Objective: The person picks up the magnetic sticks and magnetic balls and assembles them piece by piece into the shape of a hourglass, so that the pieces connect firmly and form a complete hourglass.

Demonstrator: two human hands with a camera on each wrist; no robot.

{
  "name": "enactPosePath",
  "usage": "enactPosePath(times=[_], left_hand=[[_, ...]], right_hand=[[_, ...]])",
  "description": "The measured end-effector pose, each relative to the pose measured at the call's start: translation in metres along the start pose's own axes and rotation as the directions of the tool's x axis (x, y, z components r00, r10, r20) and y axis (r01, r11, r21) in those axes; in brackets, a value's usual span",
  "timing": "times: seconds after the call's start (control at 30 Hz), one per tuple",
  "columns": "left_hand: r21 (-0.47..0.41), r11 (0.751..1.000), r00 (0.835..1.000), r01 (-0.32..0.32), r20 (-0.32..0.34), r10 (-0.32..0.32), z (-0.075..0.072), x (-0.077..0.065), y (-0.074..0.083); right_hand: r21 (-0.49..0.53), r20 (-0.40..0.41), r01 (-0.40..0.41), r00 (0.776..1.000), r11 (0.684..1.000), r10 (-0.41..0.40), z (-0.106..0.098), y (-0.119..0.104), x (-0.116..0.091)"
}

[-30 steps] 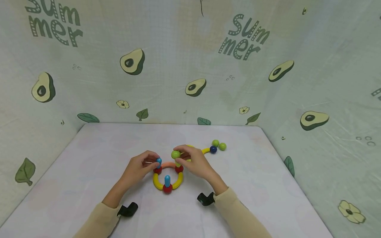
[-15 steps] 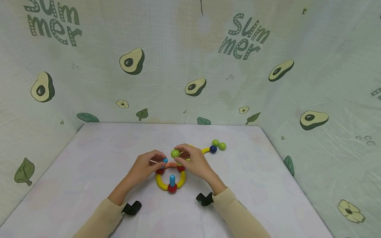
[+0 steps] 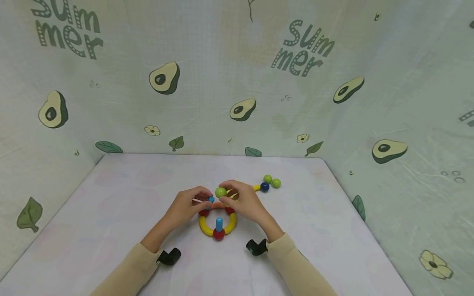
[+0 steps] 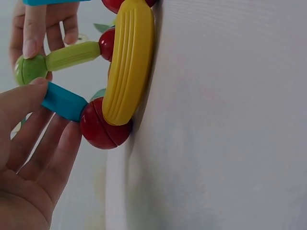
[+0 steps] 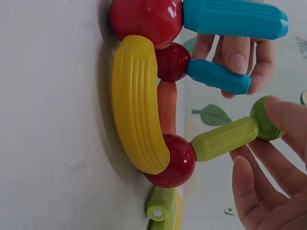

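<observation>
A ring of curved yellow rods (image 5: 136,108), an orange curved rod (image 5: 167,105) and red balls (image 3: 219,234) lies on the table. My left hand (image 3: 188,206) pinches a blue rod (image 4: 65,102) that rises from the ring's left red ball (image 4: 101,125). At the far right of the ring, a light-green rod (image 5: 225,139) slants up from another red ball (image 5: 175,162). My right hand (image 3: 247,202) holds the green ball (image 5: 263,122) on that rod's upper end between thumb and fingers. A second blue rod (image 3: 219,224) stands on the front red ball.
Behind my right hand lie a dark blue ball (image 3: 264,187) on a yellow rod (image 3: 256,188) and two loose green balls (image 3: 268,179). Light-green rods (image 5: 160,208) lie beyond the ring. A printed cloth wall (image 3: 207,139) rises at the table's back edge.
My left hand has moved right with its blue rod, and the ring has slid right along the table. My right hand stays nearly in place, holding the green ball.
</observation>
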State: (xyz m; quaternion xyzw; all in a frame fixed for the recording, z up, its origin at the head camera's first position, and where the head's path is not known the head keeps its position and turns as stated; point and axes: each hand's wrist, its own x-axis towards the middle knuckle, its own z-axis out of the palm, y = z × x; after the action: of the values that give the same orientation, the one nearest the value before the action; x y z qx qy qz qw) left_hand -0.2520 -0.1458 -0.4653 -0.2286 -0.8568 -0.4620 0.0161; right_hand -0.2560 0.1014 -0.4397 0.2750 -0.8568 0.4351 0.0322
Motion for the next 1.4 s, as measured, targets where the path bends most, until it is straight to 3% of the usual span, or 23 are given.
enactPosePath(times=[1.4], left_hand=[[0.002, 1.000, 0.998, -0.022, -0.064, 0.022, 0.0041, -0.0019, 0.0033]], right_hand=[[0.036, 0.034, 0.025, 0.999, 0.999, -0.027, 0.0050, 0.0001, -0.0010]])
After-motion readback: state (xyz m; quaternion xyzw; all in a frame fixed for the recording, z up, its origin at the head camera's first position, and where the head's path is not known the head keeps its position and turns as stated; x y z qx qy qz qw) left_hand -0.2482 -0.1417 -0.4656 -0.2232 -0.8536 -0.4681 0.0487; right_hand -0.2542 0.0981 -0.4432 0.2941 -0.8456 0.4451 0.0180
